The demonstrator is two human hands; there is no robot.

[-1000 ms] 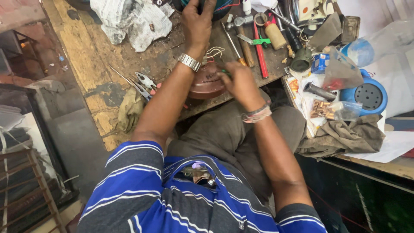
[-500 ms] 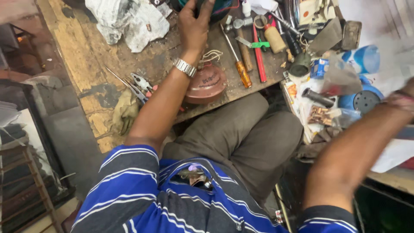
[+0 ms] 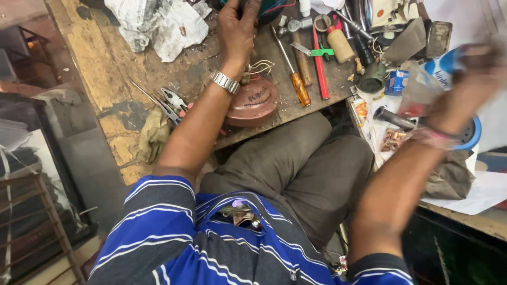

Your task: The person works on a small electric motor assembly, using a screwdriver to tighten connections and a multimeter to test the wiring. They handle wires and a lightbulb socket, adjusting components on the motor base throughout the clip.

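At the worktop's far edge, the left hand stays closed around a dark round object, with the copper-coloured domed cover just beneath the wrist near the front edge. Since half a second ago the right hand has swung higher over the right-side clutter; it is blurred, so its grip cannot be told.

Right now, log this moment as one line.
left hand: on dark round part at bench top | right hand: blurred, over cluttered side table | copper dome cover: on bench
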